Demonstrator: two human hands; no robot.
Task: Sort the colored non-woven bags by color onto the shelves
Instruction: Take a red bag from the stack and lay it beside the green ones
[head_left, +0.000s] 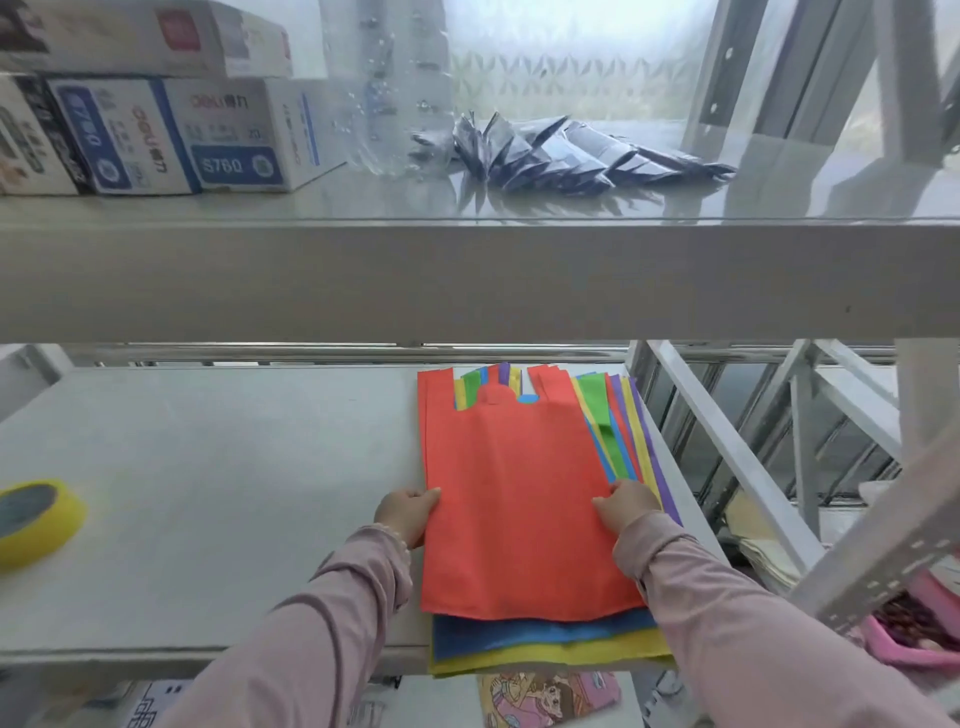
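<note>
The sorting looks barely begun. All the coloured bags lie together in one mixed stack (540, 639) at the right end of the lower shelf (208, 493), and I see no single-colour pile anywhere on either shelf. An orange-red bag (519, 499) lies on top. Under it, edges of blue and yellow bags stick out at the near end, slightly over the shelf lip, and strips of green, blue, yellow and purple fan out along its right side and between its handles at the far end. So, as I judge it, every colour is yet to be separated and given its own spot.

The left hand (408, 514) is at the left edge of the orange-red bag, fingers curled onto that edge; it seems to pinch it, though the underside of the grip is hidden. The right hand (626, 506) rests at the bag's right edge with fingers bent down on it. Whether it grips the bag or only presses on it I cannot tell. Both arms wear pink sleeves.

The rest of the lower shelf is bare apart from a roll of yellow tape (36, 519) far off at the left end, so there is room beside the stack for separate piles.

The upper shelf (467, 280) carries other things: cardboard boxes (156, 124) stacked at the left, their contents not visible, a clear plastic bottle (389, 88) near the middle, and a heap of dark folded packets (571, 153) beside it on the right. No bags are up there.
</note>
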